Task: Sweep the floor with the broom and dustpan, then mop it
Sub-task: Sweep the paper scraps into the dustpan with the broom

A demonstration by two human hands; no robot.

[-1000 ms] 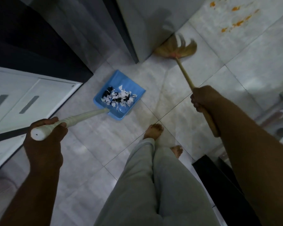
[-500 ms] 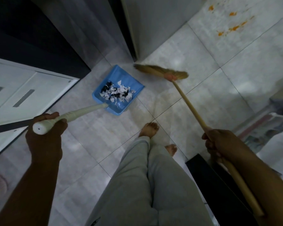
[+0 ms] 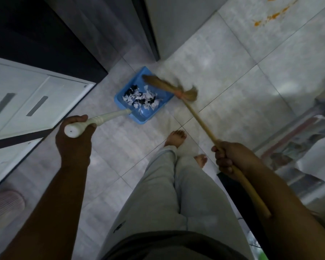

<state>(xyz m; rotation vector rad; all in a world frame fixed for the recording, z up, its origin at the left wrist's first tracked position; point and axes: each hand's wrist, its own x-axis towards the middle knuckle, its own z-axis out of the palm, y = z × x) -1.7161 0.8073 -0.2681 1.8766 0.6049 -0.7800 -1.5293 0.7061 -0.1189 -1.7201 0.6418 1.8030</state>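
A blue dustpan (image 3: 145, 116) lies on the grey tiled floor ahead of my feet, with several black and white paper scraps (image 3: 140, 99) in it. My left hand (image 3: 74, 141) grips the end of its long white handle (image 3: 99, 120). My right hand (image 3: 227, 156) grips the wooden broom stick (image 3: 201, 121) partway along. The straw broom head (image 3: 169, 87), blurred, lies across the dustpan's open right edge.
A dark cabinet corner (image 3: 150, 34) meets the floor just beyond the dustpan. White drawer fronts (image 3: 26, 102) stand at the left. Orange stains (image 3: 270, 15) mark a tile at the top right. A cluttered shelf (image 3: 298, 147) and a black object (image 3: 233, 194) lie to my right.
The broom head has swept left from the cabinet corner to the dustpan's edge. My right hand has drawn back along the stick. The dustpan stays roughly in place.
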